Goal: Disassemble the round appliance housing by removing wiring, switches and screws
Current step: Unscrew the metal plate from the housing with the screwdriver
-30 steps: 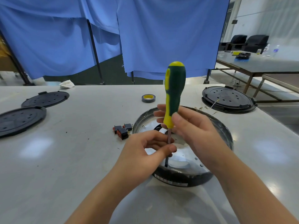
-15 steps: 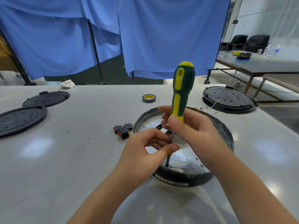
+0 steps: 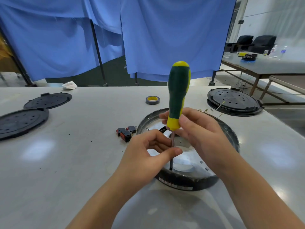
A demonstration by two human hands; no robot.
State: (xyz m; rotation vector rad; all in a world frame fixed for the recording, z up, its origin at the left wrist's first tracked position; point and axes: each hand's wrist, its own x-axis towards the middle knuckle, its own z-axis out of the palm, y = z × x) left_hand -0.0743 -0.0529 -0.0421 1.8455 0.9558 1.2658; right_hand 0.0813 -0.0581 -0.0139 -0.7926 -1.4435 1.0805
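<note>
With the housing (image 3: 188,164) at lower centre, the screwdriver (image 3: 178,96) handle is held in the right hand (image 3: 203,134), its shaft pinched by the left hand (image 3: 148,156); a tilt could slip the tip off the screw.

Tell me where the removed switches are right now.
In the head view, the switches lie on the table just left of the round housing, beyond the left hand.

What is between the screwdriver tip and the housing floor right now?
Nothing visible. The screwdriver stands upright, its tip down inside the housing near the front wall. The left hand pinches the shaft; the right hand holds the handle.
</note>
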